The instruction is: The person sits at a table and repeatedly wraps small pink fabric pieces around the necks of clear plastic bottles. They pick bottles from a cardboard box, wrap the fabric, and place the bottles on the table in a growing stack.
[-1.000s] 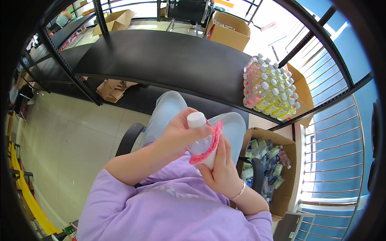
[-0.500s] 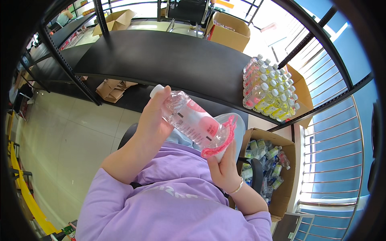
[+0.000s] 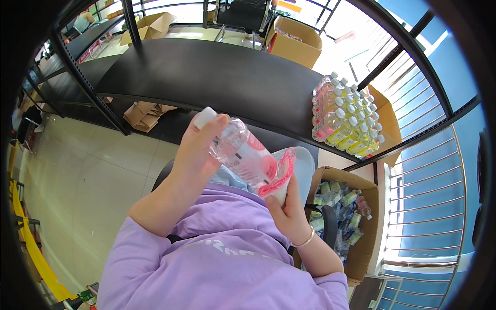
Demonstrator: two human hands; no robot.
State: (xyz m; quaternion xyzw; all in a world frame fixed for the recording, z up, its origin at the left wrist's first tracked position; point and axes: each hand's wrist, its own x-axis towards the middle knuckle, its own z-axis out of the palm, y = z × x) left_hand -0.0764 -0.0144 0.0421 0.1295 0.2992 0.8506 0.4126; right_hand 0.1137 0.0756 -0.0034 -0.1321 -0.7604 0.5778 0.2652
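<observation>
My left hand (image 3: 199, 147) is closed around the neck end of a clear plastic bottle (image 3: 250, 157) with a pink-and-white label and a white cap. The bottle lies tilted above my lap, cap toward the upper left and base toward the lower right. A white cloth with a frilly pink edge (image 3: 279, 192) is pressed around the bottle's base, hiding that end. Holding the cloth from below and the right is my right hand (image 3: 290, 214), its thumb in front and its other fingers partly hidden behind the cloth.
Rows of capped bottles (image 3: 346, 116) stand at the right end of the black shelf table (image 3: 206, 72). Beside my chair's armrest (image 3: 329, 225) is a cardboard box (image 3: 367, 253) of loose bottles. Folded cardboard (image 3: 147, 114) lies on the lower shelf. A metal railing (image 3: 429, 206) runs along the right.
My right hand has shifted slightly up and left with the cloth, which now covers more of the bottle's lower end. The bottle has turned slightly; my left hand keeps its hold near the cap.
</observation>
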